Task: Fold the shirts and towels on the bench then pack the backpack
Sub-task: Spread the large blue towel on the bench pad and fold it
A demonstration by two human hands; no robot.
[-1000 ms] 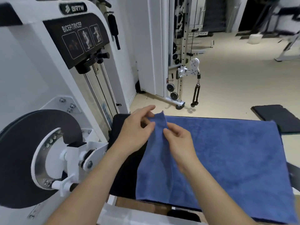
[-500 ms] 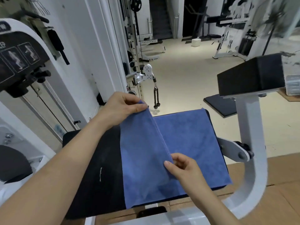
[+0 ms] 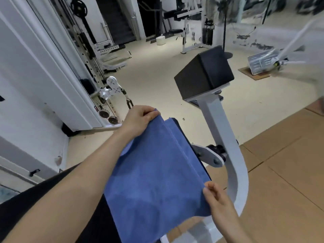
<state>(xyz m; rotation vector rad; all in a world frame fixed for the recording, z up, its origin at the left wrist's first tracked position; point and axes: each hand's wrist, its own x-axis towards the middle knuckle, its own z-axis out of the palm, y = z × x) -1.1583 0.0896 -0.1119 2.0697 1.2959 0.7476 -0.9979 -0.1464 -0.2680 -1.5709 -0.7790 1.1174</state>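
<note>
Towel point(image 3: 154, 172) pinched between both hands

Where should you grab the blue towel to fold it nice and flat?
By its two corners along one edge, coming from above with a finger-and-thumb pinch. The towel is thin, floppy cloth, so holding both ends keeps that edge straight. That is how it is held now: the left hand pinches the far corner and the right hand the near one, over the bench.
</note>
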